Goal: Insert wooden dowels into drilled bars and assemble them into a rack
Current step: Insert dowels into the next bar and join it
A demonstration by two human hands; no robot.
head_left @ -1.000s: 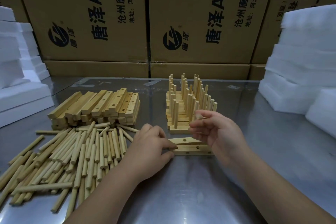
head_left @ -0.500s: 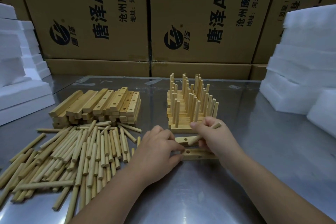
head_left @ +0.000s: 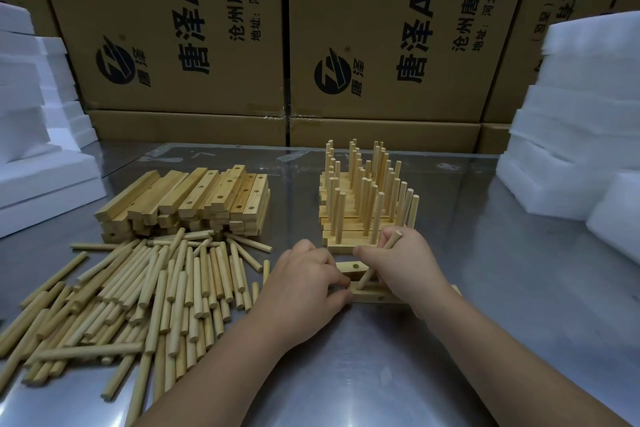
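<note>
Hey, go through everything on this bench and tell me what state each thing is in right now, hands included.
near bar, lying flat
dowel, tilted, lower tip at a near bar hole
left hand, gripping the near bar's end
right hand, gripping the dowel
second bar, lying flat, visible hole empty
loose dowels, scattered flat
spare bars, stacked, no dowels in
finished bars, stacked, dowels upright

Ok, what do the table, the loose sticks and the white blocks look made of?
Table: metal, likely stainless steel; smooth grey surface with soft reflections. Sticks: pale unfinished wood, matte with faint grain. White blocks: probably foam, matte and finely grainy at the edges.
</note>
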